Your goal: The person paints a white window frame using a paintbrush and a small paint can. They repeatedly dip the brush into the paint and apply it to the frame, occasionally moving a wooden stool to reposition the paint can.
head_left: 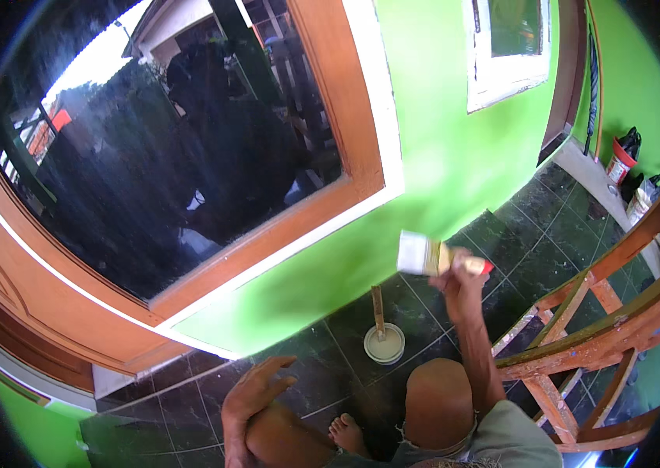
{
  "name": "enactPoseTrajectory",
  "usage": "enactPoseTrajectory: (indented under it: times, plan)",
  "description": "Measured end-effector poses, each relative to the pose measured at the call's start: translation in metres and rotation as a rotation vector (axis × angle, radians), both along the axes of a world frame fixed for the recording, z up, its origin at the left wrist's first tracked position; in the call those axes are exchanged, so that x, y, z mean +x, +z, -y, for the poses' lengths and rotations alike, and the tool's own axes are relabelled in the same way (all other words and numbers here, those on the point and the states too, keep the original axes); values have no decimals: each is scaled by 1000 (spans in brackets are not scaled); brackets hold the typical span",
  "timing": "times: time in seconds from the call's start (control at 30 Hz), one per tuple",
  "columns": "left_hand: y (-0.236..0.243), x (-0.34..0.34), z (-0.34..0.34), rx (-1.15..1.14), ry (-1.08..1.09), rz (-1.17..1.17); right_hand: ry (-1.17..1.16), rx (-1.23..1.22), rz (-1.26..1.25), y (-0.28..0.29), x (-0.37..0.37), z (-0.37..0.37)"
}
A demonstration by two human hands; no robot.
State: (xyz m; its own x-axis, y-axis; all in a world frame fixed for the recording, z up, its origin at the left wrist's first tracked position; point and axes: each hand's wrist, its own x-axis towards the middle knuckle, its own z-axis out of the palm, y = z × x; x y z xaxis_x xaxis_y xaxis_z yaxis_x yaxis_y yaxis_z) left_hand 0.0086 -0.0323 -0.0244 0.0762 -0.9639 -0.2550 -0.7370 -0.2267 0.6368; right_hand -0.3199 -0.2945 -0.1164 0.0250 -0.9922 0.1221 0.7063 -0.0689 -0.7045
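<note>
My right hand grips a wide paintbrush by its wooden handle, whose end is red. White paint coats the bristles, which point left toward the green wall without visibly touching it. Below the brush, on the floor, stands a small can of whitish paint with a flat wooden stick standing in it. My left hand rests by my left knee, holding nothing, its fingers stretched out and apart.
An orange-brown window frame with white trim fills the upper left. A paint-spattered wooden ladder lies close on the right over dark floor tiles. A red bucket and bags stand at the far right, near a small white-framed window.
</note>
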Motion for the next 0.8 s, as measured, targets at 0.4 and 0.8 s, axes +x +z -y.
enactPoseTrajectory:
  times: [0.4, 0.8]
  plan:
    - [-20, 20, -5, 6, 14, 15, -625, -926, -487, 245, 34, 114]
    - [-34, 25, 1, 32, 51, -63, -609, -897, -732, 197, 49, 126]
